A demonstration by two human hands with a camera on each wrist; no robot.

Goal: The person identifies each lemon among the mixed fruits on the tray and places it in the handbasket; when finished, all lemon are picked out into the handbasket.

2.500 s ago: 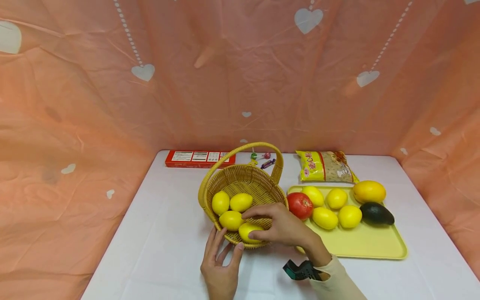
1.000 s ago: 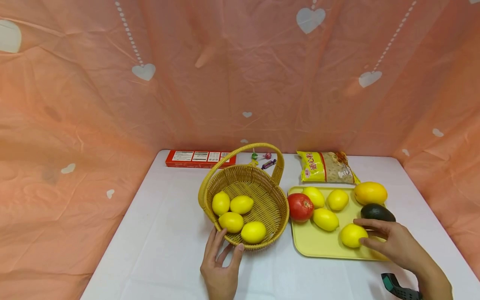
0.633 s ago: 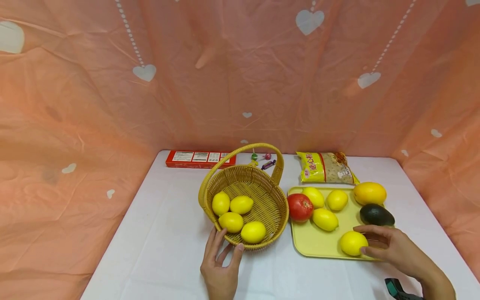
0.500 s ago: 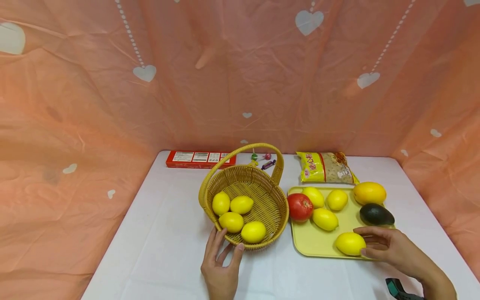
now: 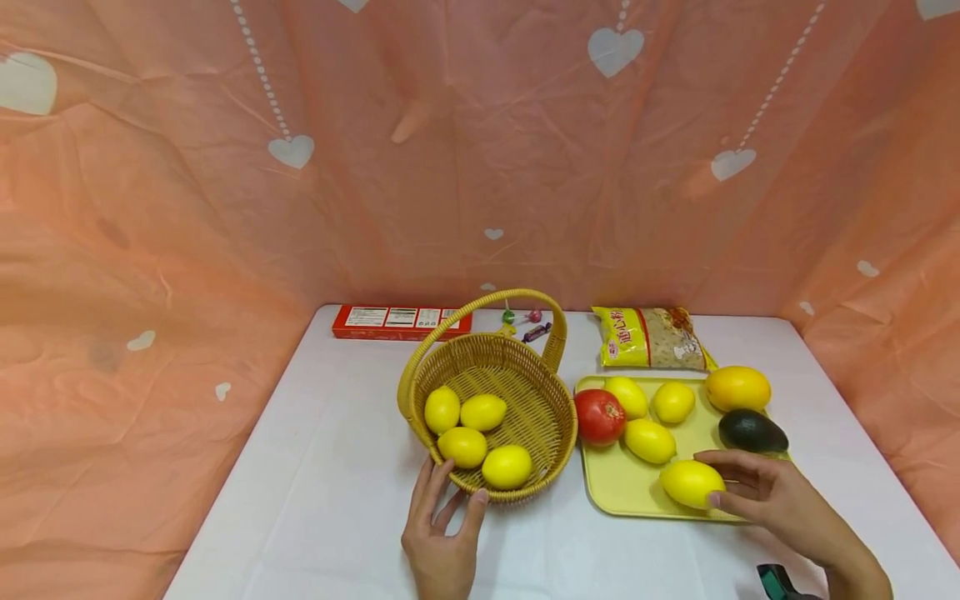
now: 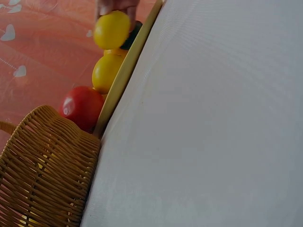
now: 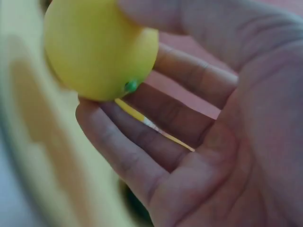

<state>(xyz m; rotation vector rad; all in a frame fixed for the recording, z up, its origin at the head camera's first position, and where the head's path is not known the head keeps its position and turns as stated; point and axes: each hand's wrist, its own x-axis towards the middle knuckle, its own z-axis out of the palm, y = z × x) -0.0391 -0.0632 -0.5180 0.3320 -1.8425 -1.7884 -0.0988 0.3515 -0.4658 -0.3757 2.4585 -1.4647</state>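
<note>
My right hand (image 5: pixel 776 500) pinches a lemon (image 5: pixel 692 483) between thumb and fingertips over the front of the yellow tray (image 5: pixel 626 496). The right wrist view shows the thumb on one side of this lemon (image 7: pixel 97 52) and the fingers reaching under it, with a green tip facing the palm. My left hand (image 5: pixel 442 542) rests against the front-left of the wicker basket (image 5: pixel 551 417), its fingers spread along the rim. Several lemons (image 5: pixel 462 447) lie inside. On the tray are more lemons (image 5: pixel 649 441), a red pomegranate-like fruit (image 5: pixel 598 417), a dark avocado (image 5: pixel 752 431) and a yellow-orange mango-like fruit (image 5: pixel 738 388).
Behind the tray lies a yellow food packet (image 5: pixel 652 337). At the back are a red box (image 5: pixel 397 322), lollipops (image 5: pixel 533 316) and a purple-wrapped candy (image 5: pixel 536 332). The basket's tall handle (image 5: pixel 491 296) arches over it. A white cloth (image 5: pixel 330 467) covers the table.
My right hand has let go of a lemon in the basket, moved right to the tray and taken hold of another. That lemon has since shifted forward and left, turning. My left hand stays.
</note>
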